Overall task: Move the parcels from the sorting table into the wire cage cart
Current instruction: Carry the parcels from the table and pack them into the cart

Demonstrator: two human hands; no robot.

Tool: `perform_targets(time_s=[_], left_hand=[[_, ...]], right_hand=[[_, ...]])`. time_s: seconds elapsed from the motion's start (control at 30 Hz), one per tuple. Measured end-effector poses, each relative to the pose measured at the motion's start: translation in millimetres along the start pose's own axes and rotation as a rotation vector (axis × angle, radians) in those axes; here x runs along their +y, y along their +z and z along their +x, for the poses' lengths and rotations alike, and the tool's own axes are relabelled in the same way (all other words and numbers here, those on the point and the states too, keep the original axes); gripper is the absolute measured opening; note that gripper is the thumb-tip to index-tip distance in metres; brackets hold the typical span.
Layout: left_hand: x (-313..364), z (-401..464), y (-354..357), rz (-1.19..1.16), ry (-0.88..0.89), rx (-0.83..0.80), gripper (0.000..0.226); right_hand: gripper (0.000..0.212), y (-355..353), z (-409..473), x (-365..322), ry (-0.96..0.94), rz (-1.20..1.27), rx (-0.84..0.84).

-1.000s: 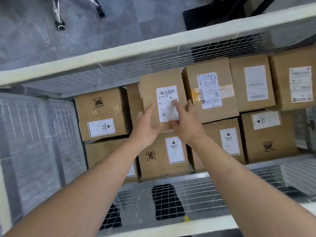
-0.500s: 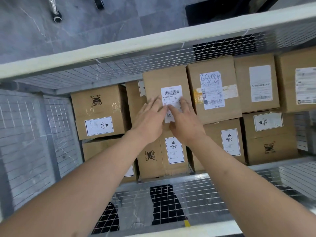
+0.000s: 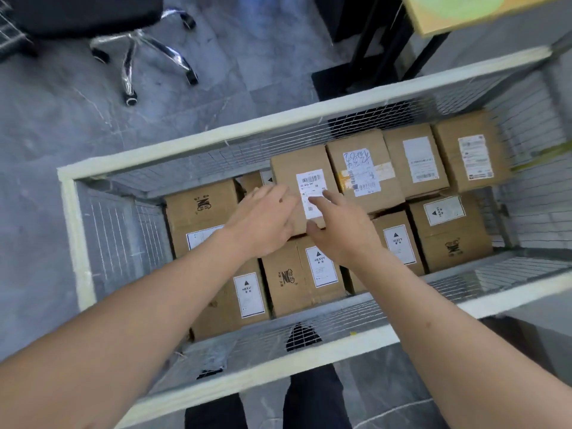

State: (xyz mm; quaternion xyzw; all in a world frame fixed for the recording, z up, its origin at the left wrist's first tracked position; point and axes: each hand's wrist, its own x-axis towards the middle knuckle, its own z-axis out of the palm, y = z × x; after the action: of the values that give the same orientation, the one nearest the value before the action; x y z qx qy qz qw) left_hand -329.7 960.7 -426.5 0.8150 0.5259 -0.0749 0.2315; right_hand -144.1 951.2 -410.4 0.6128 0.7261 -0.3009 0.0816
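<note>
Our left hand (image 3: 266,221) and right hand (image 3: 340,230) lie flat, fingers straight, on the box (image 3: 297,168) mid-frame in the cart (image 3: 74,230). Other boxes (image 3: 448,230) crowd it; a chair (image 3: 145,48) stands upper left.

Bright, even indoor light; shadows soft and faint. Motion blur smears the yellow tabletop (image 3: 483,10) top right and the wire mesh. Wide-angle distortion bows the cage rim (image 3: 278,126). Glare glints on chrome chair legs (image 3: 145,54).
</note>
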Motion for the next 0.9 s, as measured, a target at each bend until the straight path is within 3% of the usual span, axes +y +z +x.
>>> perform_targets(time_s=[0.57, 0.9], left_hand=[[79.1, -204.5, -226.4, 0.102, 0.562, 0.204, 0.051], [187.7, -299.9, -318.2, 0.165, 0.844, 0.285, 0.057]], right_hand=[[0.052, -119.6, -288.1, -170.2, 0.27, -0.003, 0.54], [0.06, -173.8, -465.4, -200.2, 0.463, 0.021, 0.795]])
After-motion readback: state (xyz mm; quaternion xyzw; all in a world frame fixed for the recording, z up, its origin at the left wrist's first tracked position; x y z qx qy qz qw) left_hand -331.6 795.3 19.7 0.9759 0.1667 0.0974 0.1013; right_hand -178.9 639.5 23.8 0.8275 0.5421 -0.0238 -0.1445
